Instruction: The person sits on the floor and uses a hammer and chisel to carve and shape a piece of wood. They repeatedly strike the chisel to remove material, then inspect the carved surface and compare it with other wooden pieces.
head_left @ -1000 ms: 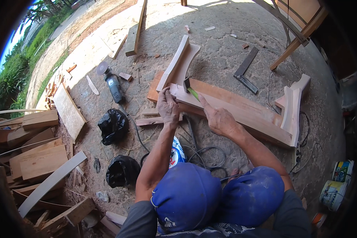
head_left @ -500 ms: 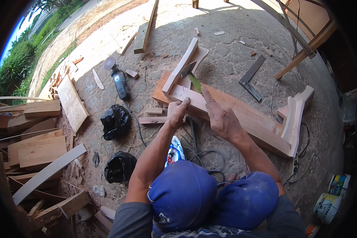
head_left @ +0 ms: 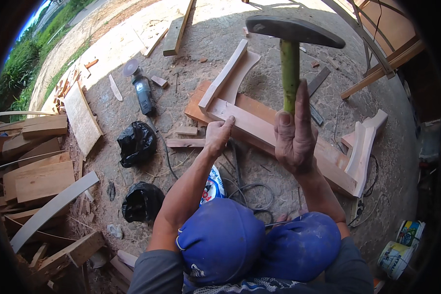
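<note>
Over rough ground (head_left: pixel 206 41), the right hand (head_left: pixel 297 141) holds a hammer (head_left: pixel 290 56) upright.

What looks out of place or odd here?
The angle grinder lies on the ground beside a wood scrap, its disc seemingly unguarded, and loose cable loops near the wooden frame look untidy. The frame itself shows no obvious damage.

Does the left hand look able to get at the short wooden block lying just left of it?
Probably yes: the left hand need only come off the wooden beam, and nothing covers the short wooden block.
</note>
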The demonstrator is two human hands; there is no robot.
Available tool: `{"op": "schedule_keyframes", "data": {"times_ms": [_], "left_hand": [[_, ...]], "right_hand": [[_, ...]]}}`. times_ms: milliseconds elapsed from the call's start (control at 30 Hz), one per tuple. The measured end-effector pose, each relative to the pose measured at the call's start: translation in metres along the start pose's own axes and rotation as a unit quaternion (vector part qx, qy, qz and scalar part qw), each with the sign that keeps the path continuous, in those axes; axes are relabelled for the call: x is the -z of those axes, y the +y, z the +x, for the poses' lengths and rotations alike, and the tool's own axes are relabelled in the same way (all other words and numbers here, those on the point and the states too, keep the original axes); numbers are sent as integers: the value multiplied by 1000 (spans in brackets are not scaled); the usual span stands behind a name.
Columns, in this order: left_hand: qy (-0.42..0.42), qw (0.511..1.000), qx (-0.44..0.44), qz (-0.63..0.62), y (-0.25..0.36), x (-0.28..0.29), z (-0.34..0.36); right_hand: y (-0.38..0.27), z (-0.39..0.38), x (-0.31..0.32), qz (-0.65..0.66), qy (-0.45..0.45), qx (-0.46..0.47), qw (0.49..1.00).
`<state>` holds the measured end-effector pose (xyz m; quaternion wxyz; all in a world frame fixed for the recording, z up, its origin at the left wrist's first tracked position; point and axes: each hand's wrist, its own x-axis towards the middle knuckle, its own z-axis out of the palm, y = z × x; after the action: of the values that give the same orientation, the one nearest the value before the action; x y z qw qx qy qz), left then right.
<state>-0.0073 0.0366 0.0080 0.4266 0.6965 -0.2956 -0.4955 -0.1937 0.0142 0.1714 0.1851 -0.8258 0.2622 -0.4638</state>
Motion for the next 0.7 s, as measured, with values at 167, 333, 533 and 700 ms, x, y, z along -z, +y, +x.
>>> {"op": "schedule_keyframes", "data": {"times_ms": [167, 333, 533, 700], "left_hand": [[-10, 1000, 9, -11, -10, -8, 3], [12, 1000, 5, -5, -9, 4, 7], [-6, 1000, 2, 2, -13, -4, 7], [8, 1000, 2, 10, -5, 6, 2]], "right_hand": [[74, -69, -42, -127, -315, -186, 922], [4, -1, -5, -42, -77, -79, 993], [50, -46, -33, -93, -226, -151, 958], [14, -20, -15, -37, -117, -97, 988]]}}
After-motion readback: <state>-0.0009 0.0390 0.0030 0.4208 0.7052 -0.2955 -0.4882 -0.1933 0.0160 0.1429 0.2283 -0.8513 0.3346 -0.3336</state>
